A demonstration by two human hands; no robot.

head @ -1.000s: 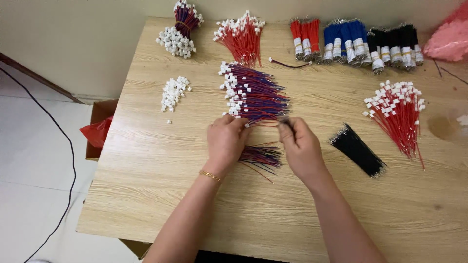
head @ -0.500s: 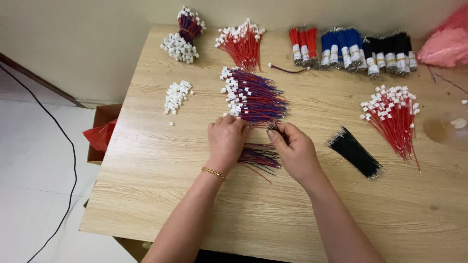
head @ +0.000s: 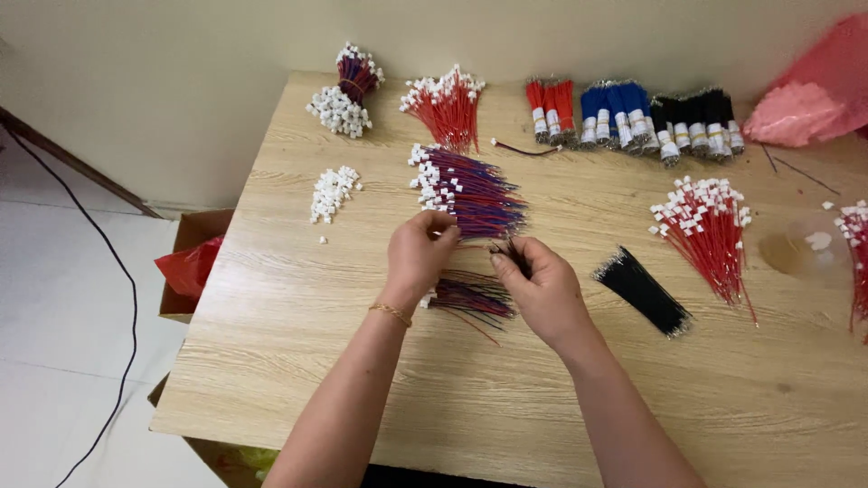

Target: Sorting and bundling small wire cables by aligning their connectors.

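My left hand [head: 419,256] and my right hand [head: 540,289] meet over the middle of a wooden table [head: 298,361]. Between their fingertips runs a thin dark wire [head: 508,248]; the left pinches one end with a small white connector, the right pinches the other end. Just beyond the hands lies a fanned pile of red, blue and black wires with white connectors [head: 466,190]. Under the hands lies a smaller bunch of the same wires [head: 470,296].
A heap of loose white connectors [head: 331,191] lies at the left. Black wires [head: 644,289] and red wires with connectors [head: 710,226] lie at the right. Red, blue and black bundles [head: 633,113] line the back edge, beside a pink bag [head: 800,108]. A box [head: 190,267] stands on the floor.
The camera view has shifted slightly. My hands have lifted a little off the small bunch, and the right hand has drawn nearer to the fanned pile.
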